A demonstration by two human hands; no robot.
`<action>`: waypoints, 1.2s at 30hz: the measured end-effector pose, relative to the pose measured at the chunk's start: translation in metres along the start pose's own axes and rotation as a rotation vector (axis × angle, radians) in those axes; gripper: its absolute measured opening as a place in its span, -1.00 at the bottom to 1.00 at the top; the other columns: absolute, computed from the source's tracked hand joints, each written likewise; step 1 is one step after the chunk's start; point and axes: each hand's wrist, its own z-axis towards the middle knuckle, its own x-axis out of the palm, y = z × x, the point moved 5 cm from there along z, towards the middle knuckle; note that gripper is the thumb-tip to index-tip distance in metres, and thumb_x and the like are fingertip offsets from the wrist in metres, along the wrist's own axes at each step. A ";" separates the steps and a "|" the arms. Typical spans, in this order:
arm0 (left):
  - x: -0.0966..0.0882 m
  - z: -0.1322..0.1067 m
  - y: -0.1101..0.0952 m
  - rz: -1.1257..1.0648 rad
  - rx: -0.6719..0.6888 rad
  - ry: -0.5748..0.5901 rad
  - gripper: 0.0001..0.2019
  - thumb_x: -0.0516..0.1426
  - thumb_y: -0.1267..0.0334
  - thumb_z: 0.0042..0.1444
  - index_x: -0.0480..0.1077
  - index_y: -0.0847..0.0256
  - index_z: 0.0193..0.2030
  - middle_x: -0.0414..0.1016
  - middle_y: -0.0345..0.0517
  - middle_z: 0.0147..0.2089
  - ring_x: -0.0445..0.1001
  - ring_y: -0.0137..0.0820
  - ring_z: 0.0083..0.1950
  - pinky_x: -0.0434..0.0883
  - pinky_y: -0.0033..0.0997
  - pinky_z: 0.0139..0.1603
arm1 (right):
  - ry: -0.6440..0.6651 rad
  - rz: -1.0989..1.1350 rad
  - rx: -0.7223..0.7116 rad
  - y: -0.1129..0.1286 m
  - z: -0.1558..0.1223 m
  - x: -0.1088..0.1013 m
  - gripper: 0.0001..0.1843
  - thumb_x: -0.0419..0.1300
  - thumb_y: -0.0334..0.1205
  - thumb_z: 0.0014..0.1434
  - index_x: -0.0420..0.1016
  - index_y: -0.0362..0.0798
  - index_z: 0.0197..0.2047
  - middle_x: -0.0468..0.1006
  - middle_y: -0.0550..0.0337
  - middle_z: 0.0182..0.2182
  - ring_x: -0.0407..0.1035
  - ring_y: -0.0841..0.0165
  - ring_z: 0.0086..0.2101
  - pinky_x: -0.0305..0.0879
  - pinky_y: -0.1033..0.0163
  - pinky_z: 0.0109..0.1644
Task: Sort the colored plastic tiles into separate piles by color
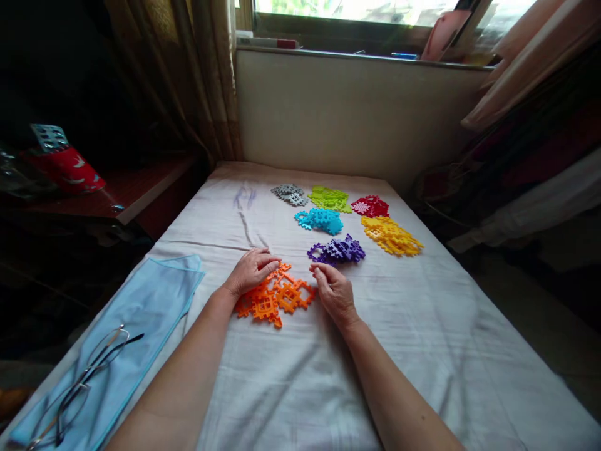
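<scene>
A loose pile of orange interlocking plastic pieces (265, 305) with notched edges lies on the sheet in front of me. My left hand (253, 270) rests over the upper left of that pile, its fingers stretched out and close together. At the pile's right edge is my right hand (334, 291), fingers curled in towards the thumb, with nothing showing in its grasp. Just beyond it lies a heap of purple pieces (339, 249). Light-blue pieces (320, 220) are heaped farther back.
Behind are heaps of grey (290, 195), lime-green (329, 198), red (370, 206) and yellow pieces (392, 236). Eyeglasses (87, 379) lie on a blue cloth (154, 313) at the left. A red container (70, 170) stands on a side table (141, 194). A wall (323, 113) borders the far edge.
</scene>
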 end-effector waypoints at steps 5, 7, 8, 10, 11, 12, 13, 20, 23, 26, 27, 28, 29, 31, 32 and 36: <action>0.005 -0.012 -0.005 -0.127 -0.062 -0.041 -0.79 0.23 -0.04 -0.03 0.61 -0.02 -0.41 0.65 -0.13 -0.24 0.41 -0.03 0.19 0.02 -0.02 0.40 | -0.062 -0.075 0.009 -0.010 -0.018 -0.018 -0.64 0.00 -0.09 0.22 0.58 -0.02 -0.16 0.65 0.06 -0.26 0.53 0.27 -0.27 0.43 0.23 -0.16; 0.003 -0.020 -0.005 -0.251 -0.126 -0.119 -0.75 0.27 -0.06 -0.07 0.61 0.02 -0.37 0.64 -0.12 -0.22 0.47 -0.07 0.10 0.13 -0.07 0.34 | -0.075 -0.178 -0.016 -0.011 -0.017 -0.024 -0.65 -0.01 -0.12 0.21 0.58 0.00 -0.18 0.65 0.07 -0.23 0.51 0.27 -0.25 0.41 0.21 -0.10; 0.002 -0.025 -0.004 -0.305 -0.156 -0.159 -0.72 0.27 -0.08 -0.08 0.61 0.05 -0.33 0.64 -0.10 -0.18 0.49 -0.09 0.07 0.20 -0.10 0.30 | -0.081 -0.234 -0.028 -0.012 -0.015 -0.028 -0.66 -0.01 -0.13 0.20 0.59 0.01 -0.20 0.64 0.08 -0.22 0.50 0.27 -0.23 0.39 0.19 -0.06; 0.000 -0.033 -0.003 -0.369 -0.198 -0.228 -0.64 0.25 -0.09 -0.05 0.61 0.10 -0.25 0.63 -0.06 -0.13 0.50 -0.11 0.03 0.32 -0.16 0.19 | -0.115 -0.324 -0.038 -0.018 -0.007 -0.041 -0.68 0.01 -0.13 0.18 0.58 0.01 -0.22 0.63 0.07 -0.20 0.48 0.24 -0.19 0.36 0.15 0.01; -0.001 -0.035 -0.003 -0.372 -0.206 -0.251 -0.63 0.23 -0.10 -0.03 0.61 0.12 -0.22 0.63 -0.05 -0.13 0.51 -0.12 0.02 0.36 -0.19 0.13 | -0.157 -0.352 -0.029 -0.024 -0.001 -0.051 -0.69 0.04 -0.12 0.16 0.57 0.00 -0.21 0.62 0.05 -0.19 0.46 0.22 -0.16 0.34 0.12 0.04; -0.002 -0.037 -0.003 -0.354 -0.205 -0.266 -0.62 0.22 -0.09 -0.01 0.61 0.13 -0.20 0.63 -0.06 -0.14 0.52 -0.13 0.00 0.38 -0.22 0.09 | -0.211 -0.362 -0.010 -0.031 0.005 -0.063 -0.68 0.07 -0.09 0.14 0.57 -0.02 -0.19 0.61 0.02 -0.18 0.45 0.19 -0.14 0.33 0.09 0.06; -0.004 -0.036 -0.004 -0.316 -0.200 -0.274 -0.63 0.21 -0.08 0.00 0.60 0.12 -0.20 0.63 -0.07 -0.16 0.53 -0.14 -0.03 0.39 -0.23 0.07 | -0.283 -0.355 0.020 -0.039 0.013 -0.076 -0.65 0.09 -0.06 0.11 0.55 -0.05 -0.14 0.60 -0.01 -0.17 0.44 0.17 -0.13 0.32 0.06 0.08; 0.013 0.000 -0.030 0.104 -0.156 -0.175 -0.60 0.29 -0.02 -0.10 0.56 0.07 -0.11 0.60 -0.01 -0.02 0.51 -0.07 0.06 0.33 -0.20 0.16 | -0.334 -0.097 0.283 -0.098 0.067 -0.111 -0.43 0.03 0.07 0.15 0.46 -0.16 0.06 0.55 -0.13 -0.05 0.44 0.17 -0.10 0.32 0.05 0.06; 0.047 0.016 -0.052 0.354 -0.110 0.003 -0.40 0.18 -0.07 0.04 0.37 0.17 0.19 0.41 0.11 0.25 0.36 -0.07 0.27 0.24 -0.17 0.27 | -0.311 -0.160 0.256 -0.101 0.075 -0.097 -0.39 -0.01 0.13 0.18 0.46 -0.14 0.09 0.51 -0.13 0.03 0.38 0.15 0.02 0.25 0.03 0.17; 0.083 0.024 -0.068 0.490 -0.125 0.141 -0.24 0.15 -0.04 0.09 0.13 0.31 0.37 0.18 0.28 0.39 0.21 0.00 0.37 0.19 -0.08 0.32 | -0.308 -0.219 0.191 -0.097 0.072 -0.084 -0.36 -0.07 0.14 0.21 0.44 -0.13 0.12 0.46 -0.13 0.09 0.33 0.15 0.09 0.19 0.03 0.23; 0.093 0.026 -0.072 0.527 -0.138 0.164 -0.22 0.14 0.00 0.11 0.06 0.38 0.39 0.12 0.33 0.41 0.17 0.01 0.40 0.17 -0.06 0.33 | -0.303 -0.232 0.180 -0.096 0.070 -0.081 -0.37 -0.07 0.13 0.21 0.44 -0.13 0.12 0.46 -0.14 0.09 0.32 0.16 0.09 0.18 0.03 0.24; 0.102 0.027 -0.075 0.557 -0.151 0.180 -0.21 0.13 0.05 0.13 0.02 0.45 0.41 0.07 0.37 0.42 0.13 0.02 0.41 0.15 -0.05 0.35 | -0.294 -0.243 0.170 -0.095 0.068 -0.078 -0.38 -0.07 0.12 0.21 0.44 -0.14 0.12 0.46 -0.14 0.09 0.32 0.16 0.09 0.18 0.03 0.24; 0.110 0.029 -0.077 0.580 -0.159 0.185 -0.22 0.11 0.10 0.16 -0.01 0.50 0.41 0.03 0.40 0.43 0.09 0.02 0.43 0.13 -0.05 0.36 | -0.281 -0.253 0.159 -0.094 0.067 -0.076 -0.39 -0.06 0.10 0.21 0.44 -0.15 0.11 0.46 -0.14 0.09 0.32 0.16 0.10 0.17 0.03 0.25; 0.122 0.034 -0.081 0.613 -0.157 0.176 -0.28 0.09 0.20 0.18 -0.01 0.55 0.40 0.01 0.42 0.44 0.08 0.00 0.44 0.12 -0.07 0.38 | -0.264 -0.273 0.133 -0.093 0.066 -0.074 -0.41 -0.05 0.07 0.21 0.45 -0.15 0.10 0.45 -0.14 0.09 0.30 0.17 0.13 0.15 0.04 0.27; 0.127 0.036 -0.083 0.627 -0.148 0.162 -0.32 0.07 0.25 0.19 0.01 0.53 0.40 0.02 0.41 0.43 0.10 -0.02 0.43 0.13 -0.07 0.38 | -0.263 -0.281 0.123 -0.093 0.066 -0.074 -0.43 -0.05 0.05 0.21 0.45 -0.15 0.09 0.45 -0.14 0.10 0.29 0.17 0.14 0.15 0.03 0.28; 0.145 0.051 -0.090 0.675 -0.128 0.114 -0.47 -0.12 0.48 0.23 0.15 0.44 0.35 0.14 0.33 0.40 0.24 -0.10 0.36 0.22 -0.11 0.32 | -0.273 -0.295 0.115 -0.095 0.068 -0.076 -0.50 -0.04 -0.02 0.20 0.48 -0.12 0.05 0.45 -0.13 0.09 0.28 0.17 0.13 0.15 0.01 0.27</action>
